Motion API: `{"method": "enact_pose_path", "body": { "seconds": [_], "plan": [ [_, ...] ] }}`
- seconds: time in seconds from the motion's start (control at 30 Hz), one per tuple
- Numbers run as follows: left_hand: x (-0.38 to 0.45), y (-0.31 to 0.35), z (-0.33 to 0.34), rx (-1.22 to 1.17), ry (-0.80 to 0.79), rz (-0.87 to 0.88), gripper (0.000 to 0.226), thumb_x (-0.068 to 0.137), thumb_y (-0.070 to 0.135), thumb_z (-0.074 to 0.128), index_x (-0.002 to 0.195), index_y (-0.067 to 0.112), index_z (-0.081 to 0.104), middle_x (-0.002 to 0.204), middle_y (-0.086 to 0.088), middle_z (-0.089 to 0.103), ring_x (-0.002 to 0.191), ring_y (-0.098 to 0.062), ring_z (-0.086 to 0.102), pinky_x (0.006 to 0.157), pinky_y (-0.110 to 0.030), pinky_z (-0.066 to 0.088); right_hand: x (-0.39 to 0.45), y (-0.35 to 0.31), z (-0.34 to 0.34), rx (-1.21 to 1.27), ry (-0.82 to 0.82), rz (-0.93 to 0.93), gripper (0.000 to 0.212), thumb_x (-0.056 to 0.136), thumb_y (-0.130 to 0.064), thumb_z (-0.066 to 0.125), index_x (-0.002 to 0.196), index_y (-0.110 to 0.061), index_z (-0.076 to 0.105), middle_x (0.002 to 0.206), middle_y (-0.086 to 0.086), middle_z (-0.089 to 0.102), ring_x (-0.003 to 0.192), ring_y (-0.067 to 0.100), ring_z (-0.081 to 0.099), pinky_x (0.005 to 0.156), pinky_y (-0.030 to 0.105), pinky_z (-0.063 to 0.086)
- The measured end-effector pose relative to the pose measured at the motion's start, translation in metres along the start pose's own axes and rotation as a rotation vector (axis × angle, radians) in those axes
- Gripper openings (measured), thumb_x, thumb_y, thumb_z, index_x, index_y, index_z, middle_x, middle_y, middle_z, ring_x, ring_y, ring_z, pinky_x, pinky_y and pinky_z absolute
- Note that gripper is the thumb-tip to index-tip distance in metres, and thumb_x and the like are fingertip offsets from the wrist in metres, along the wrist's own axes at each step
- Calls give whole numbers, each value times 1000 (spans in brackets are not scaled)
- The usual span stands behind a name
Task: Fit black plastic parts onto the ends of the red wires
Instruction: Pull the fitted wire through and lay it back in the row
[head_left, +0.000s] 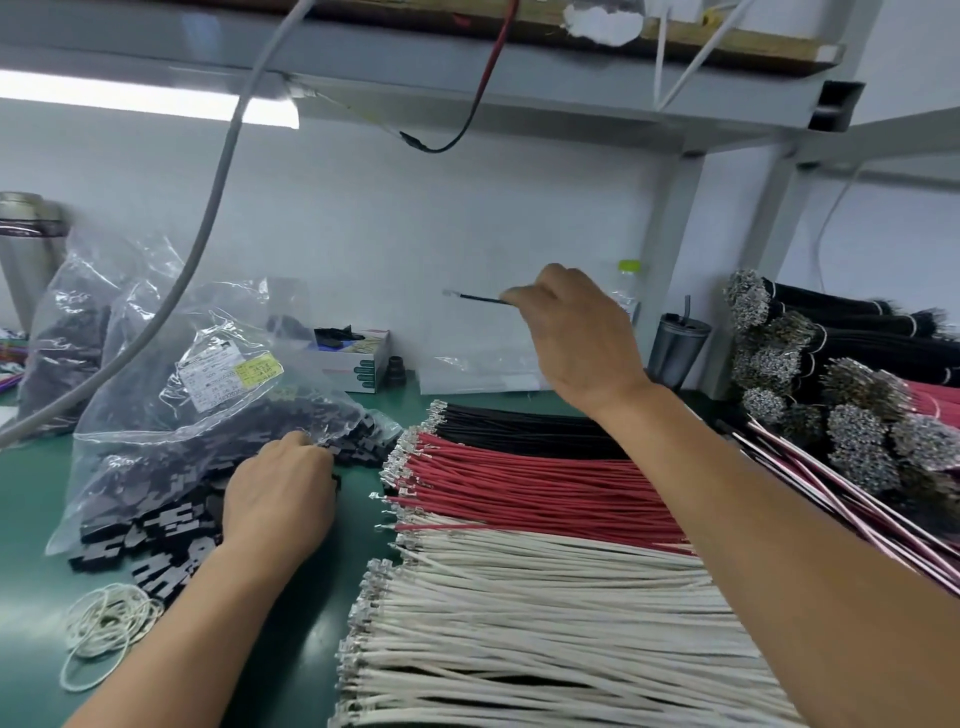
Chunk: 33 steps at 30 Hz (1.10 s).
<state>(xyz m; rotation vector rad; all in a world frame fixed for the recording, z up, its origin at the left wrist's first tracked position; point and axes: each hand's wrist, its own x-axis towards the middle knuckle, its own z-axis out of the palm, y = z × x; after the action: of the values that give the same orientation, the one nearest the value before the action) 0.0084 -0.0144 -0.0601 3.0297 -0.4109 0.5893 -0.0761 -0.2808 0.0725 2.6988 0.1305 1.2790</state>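
White rubber bands (106, 631) lie nearest on the green table (332, 571). Left hand (278, 491) rests on the spilled pile of small black plastic parts (171, 525), fingers curled into it; whether it has one pinched, cannot tell. Best to single out one part and orient its socket first. Red wires (535, 486) lie in a row between white and black ones, terminals leftward. Right hand (576, 338), raised beyond, has its grip pinched on a thin black wire (480, 298), not red.
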Motion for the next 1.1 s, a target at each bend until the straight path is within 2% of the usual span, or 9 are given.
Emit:
{"method": "enact_pose_path", "body": {
  "seconds": [0.13, 0.27, 0.37, 0.43, 0.5, 0.67, 0.83, 0.93, 1.1],
  "plan": [
    [-1, -2, -8, -24, 39, 45, 18, 98, 41, 61, 106, 32, 74, 108, 7, 63, 106, -20, 59, 85, -33, 46, -51, -21, -20, 151, 69, 2, 13, 98, -27, 60, 97, -24, 73, 85, -9, 54, 74, 8, 52, 56, 25, 42],
    [-10, -1, -23, -232, 210, 64, 18, 98, 36, 66, 107, 25, 78, 104, 1, 76, 96, -26, 69, 83, -37, 52, -101, -35, -10, 276, -30, 60, 9, 94, -28, 68, 94, -24, 76, 85, -13, 57, 74, 3, 55, 61, 22, 49],
    [-18, 6, -33, -701, 356, 7, 15, 99, 21, 68, 109, 20, 79, 109, -1, 74, 90, -22, 72, 75, -34, 58, -111, -37, -2, 354, -114, 113, 12, 98, -24, 65, 105, -22, 73, 96, -15, 58, 81, 3, 59, 69, 25, 53],
    [-24, 15, -42, -1289, 203, -94, 16, 96, 7, 71, 104, 16, 80, 107, -7, 75, 82, -19, 76, 69, -26, 63, -113, -39, -2, 401, -128, 129, 20, 100, -17, 61, 116, -21, 70, 98, -12, 59, 81, 7, 59, 69, 29, 53],
    [-31, 21, -49, -1654, 24, -156, 18, 89, -3, 73, 100, 9, 81, 104, -16, 76, 82, -22, 77, 66, -25, 63, -114, -42, -3, 431, -118, 137, 29, 101, -10, 57, 125, -21, 69, 95, -11, 57, 77, 9, 57, 66, 29, 52],
    [-39, 27, -53, -1707, -119, -94, 24, 77, -6, 79, 96, 9, 83, 103, -16, 78, 79, -20, 68, 67, -20, 60, -114, -44, -8, 465, -55, 197, 17, 97, -25, 66, 110, -25, 77, 86, -16, 58, 70, -1, 49, 63, 13, 37],
    [-44, 30, -53, -1617, -133, 60, 23, 71, 18, 83, 93, 20, 85, 85, -16, 77, 64, -19, 67, 56, -24, 58, -112, -50, -9, 497, -40, 155, 11, 95, -22, 68, 102, -22, 76, 90, -17, 59, 77, -2, 53, 68, 14, 41],
    [-46, 33, -51, -1629, -136, 59, 20, 71, 14, 83, 90, 18, 85, 75, -18, 76, 56, -20, 67, 56, -23, 58, -112, -54, -9, 528, -30, 134, 13, 94, -20, 70, 104, -22, 77, 90, -17, 57, 77, -2, 52, 69, 15, 43],
    [-50, 38, -51, -1663, -213, 119, 23, 66, 7, 83, 88, 14, 84, 79, -17, 76, 61, -21, 70, 62, -22, 59, -112, -58, -11, 513, -6, 91, 12, 91, -19, 74, 101, -23, 79, 86, -15, 56, 74, -2, 49, 66, 11, 36]
  ]
}}
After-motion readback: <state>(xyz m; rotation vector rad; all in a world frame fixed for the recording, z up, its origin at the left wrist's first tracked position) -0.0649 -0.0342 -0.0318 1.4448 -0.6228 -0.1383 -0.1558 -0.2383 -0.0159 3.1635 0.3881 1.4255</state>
